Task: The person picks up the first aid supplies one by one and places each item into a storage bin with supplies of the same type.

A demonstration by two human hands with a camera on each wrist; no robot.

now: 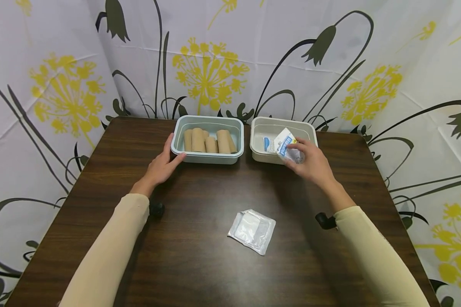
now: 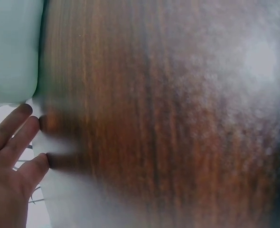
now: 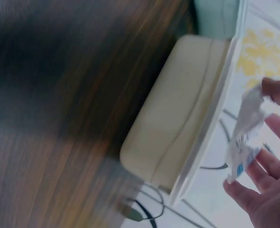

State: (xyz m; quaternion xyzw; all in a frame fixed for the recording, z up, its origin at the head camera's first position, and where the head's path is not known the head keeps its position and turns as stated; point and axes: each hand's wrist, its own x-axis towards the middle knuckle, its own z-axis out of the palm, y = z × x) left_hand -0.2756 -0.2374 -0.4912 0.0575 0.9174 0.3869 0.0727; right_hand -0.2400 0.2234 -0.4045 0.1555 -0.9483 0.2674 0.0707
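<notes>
My right hand pinches a small white packet with blue lettering and a clear part, between thumb and fingers. It is held over the front of a cream plastic tub, above the rim in the right wrist view. Another blue-and-white packet lies inside that tub. My left hand is at the left front corner of a light blue tub, thumb spread from the fingers, which look nearly straight. Several cardboard tubes stand in the blue tub.
A flat silver foil packet lies on the dark wooden table, in front of the tubs. Behind the table's back edge hangs a white curtain with yellow and grey flowers. The two tubs stand side by side with a narrow gap.
</notes>
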